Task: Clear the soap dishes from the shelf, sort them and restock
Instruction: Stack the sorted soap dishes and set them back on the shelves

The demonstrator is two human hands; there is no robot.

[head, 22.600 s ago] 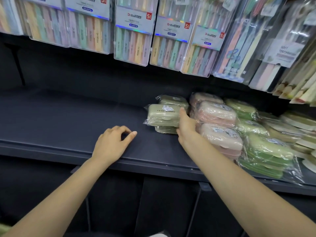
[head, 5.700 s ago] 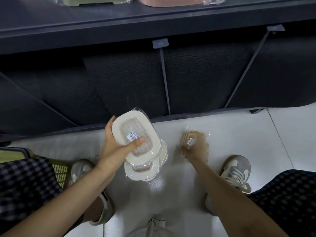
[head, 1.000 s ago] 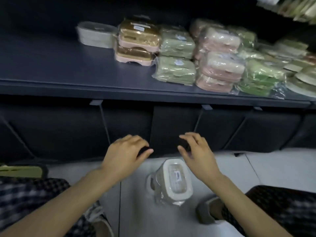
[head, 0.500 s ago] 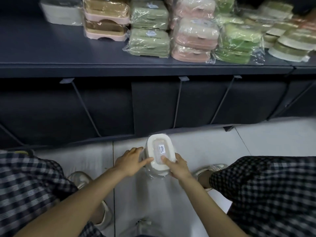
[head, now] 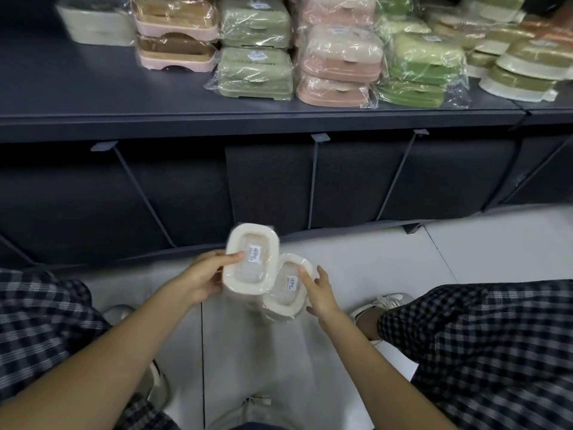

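Fingers (head: 231, 259) pinch upper soap dish (head: 251, 259); lower dish (head: 286, 288) beside.

Bare forearms (head: 102, 361), dark checked trousers (head: 483, 346) with pale lines, light sneakers (head: 383, 302)

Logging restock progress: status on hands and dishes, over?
Left hand holds upper white soap dish. Right hand touching lower white dish, grip unclear. Shelf part-stocked. Nothing blocking.
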